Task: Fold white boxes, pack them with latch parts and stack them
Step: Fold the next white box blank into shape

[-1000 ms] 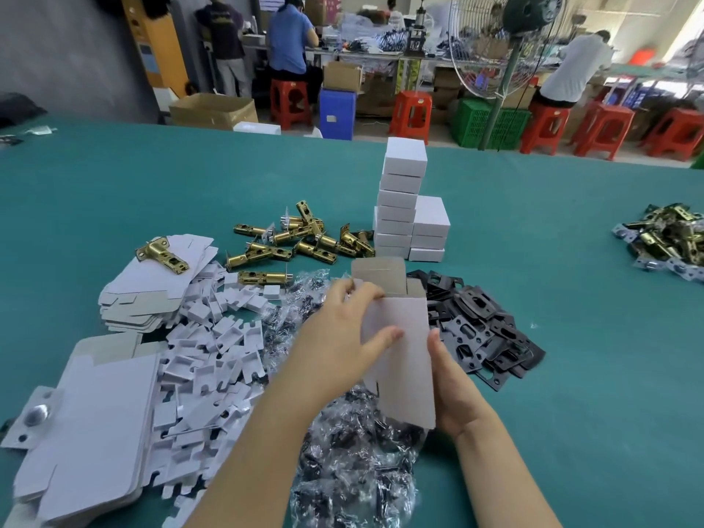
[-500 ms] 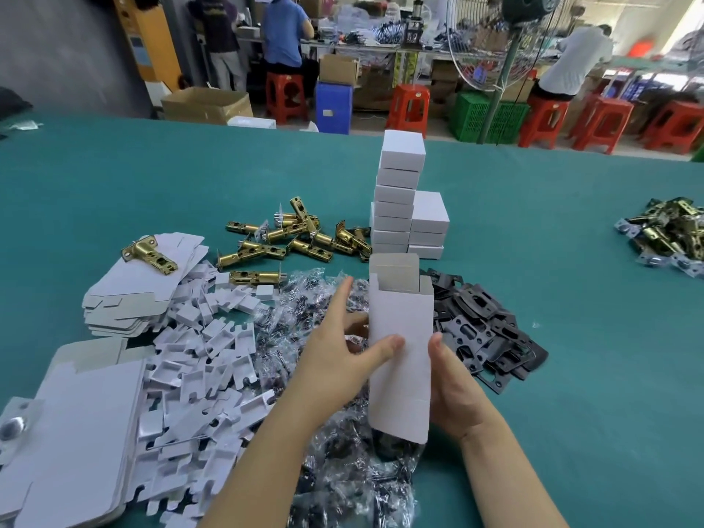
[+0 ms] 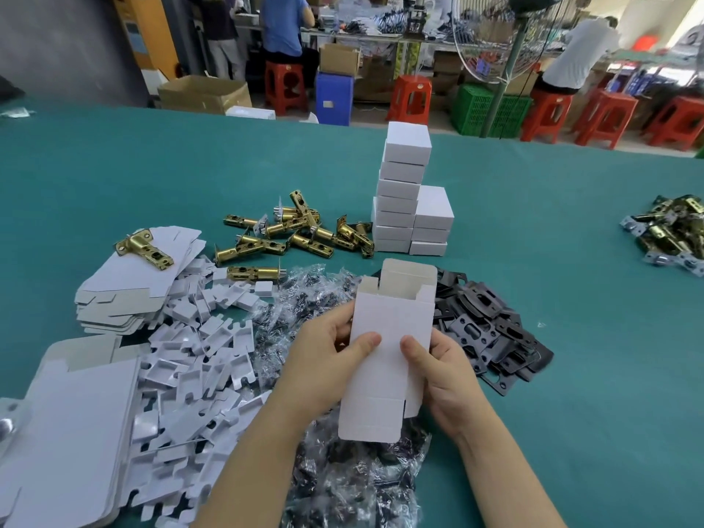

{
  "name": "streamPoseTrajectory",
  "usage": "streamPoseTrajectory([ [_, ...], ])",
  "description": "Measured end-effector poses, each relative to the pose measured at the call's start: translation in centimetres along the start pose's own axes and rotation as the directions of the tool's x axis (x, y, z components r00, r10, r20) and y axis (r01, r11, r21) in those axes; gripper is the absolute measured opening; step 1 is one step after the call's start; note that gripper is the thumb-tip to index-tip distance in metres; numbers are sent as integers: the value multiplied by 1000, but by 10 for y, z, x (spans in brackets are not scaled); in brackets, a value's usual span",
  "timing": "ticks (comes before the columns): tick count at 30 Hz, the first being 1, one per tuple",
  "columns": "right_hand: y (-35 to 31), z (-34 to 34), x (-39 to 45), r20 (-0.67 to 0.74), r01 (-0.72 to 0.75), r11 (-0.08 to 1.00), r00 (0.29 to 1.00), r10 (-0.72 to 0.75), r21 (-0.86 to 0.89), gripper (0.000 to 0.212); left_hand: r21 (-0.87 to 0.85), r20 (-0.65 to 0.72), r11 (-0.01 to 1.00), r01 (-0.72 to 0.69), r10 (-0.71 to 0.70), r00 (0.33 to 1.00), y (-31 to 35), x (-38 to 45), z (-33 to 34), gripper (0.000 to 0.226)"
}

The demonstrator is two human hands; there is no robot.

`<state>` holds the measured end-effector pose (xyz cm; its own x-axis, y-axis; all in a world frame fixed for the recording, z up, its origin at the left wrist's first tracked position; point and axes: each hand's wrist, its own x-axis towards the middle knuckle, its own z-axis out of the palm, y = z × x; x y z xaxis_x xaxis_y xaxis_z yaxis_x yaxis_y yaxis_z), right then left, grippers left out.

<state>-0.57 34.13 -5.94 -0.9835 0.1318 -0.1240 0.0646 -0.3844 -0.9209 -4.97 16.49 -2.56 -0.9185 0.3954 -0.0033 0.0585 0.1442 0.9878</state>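
A half-folded white box (image 3: 392, 329) stands upright between both hands, its top flaps open and its lower flap hanging loose. My left hand (image 3: 324, 360) grips its left side, thumb on the front face. My right hand (image 3: 442, 375) grips the right side, thumb also on the front. Behind it lie brass latch parts (image 3: 289, 234) and a stack of closed white boxes (image 3: 404, 192) with a shorter stack beside it. Black plates (image 3: 487, 329) lie to the right. Bagged screws (image 3: 343, 482) lie under my hands.
Flat box blanks (image 3: 125, 283) carry one brass latch at left. White card inserts (image 3: 198, 360) are heaped beside them, with more blanks (image 3: 64, 432) at the lower left. Another pile of latches (image 3: 670, 234) sits at the far right. The green table (image 3: 571, 375) lies bare at right.
The flat blank has been opened into a rectangular tube. My right thumb has come round onto the front face, and both hands now hold the box squarely.
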Motion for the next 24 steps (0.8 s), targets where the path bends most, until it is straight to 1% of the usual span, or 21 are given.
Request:
streamPoseTrajectory([
  [3,0,1,0,-18,17,999,1000,-18,-44,36,-98,16,993,67,-66,998,0,1,-2,35],
  [7,1,1,1,-14,22,996,1000,-23,-83,29,-182,47,975,124,-117,992,-2,4,-4,28],
  [10,2,0,2,11,32,995,999,-32,-93,36,-215,51,965,151,-143,988,-5,7,-7,22],
  [12,1,0,2,35,53,994,998,-50,-91,39,-225,62,962,155,-145,988,-7,10,-9,24],
  [13,1,0,2,41,66,994,997,-62,-91,43,-219,59,964,153,-144,988,-8,11,-10,26],
  [16,1,-2,4,22,107,990,994,-105,-93,67,-185,23,972,144,-142,990,-13,13,-14,40],
  [18,1,-2,4,15,138,987,990,-137,-86,72,-175,16,974,142,-141,990,-15,14,-15,47],
  [20,0,-2,3,27,154,983,988,-152,-104,64,-163,24,978,133,-131,991,-16,14,-16,48],
  [22,0,-2,2,48,147,981,989,-142,-130,54,-155,33,980,122,-118,992,-16,14,-15,51],
  [24,-1,-3,1,55,133,981,990,-127,-141,49,-169,37,978,120,-116,993,-16,13,-14,56],
])
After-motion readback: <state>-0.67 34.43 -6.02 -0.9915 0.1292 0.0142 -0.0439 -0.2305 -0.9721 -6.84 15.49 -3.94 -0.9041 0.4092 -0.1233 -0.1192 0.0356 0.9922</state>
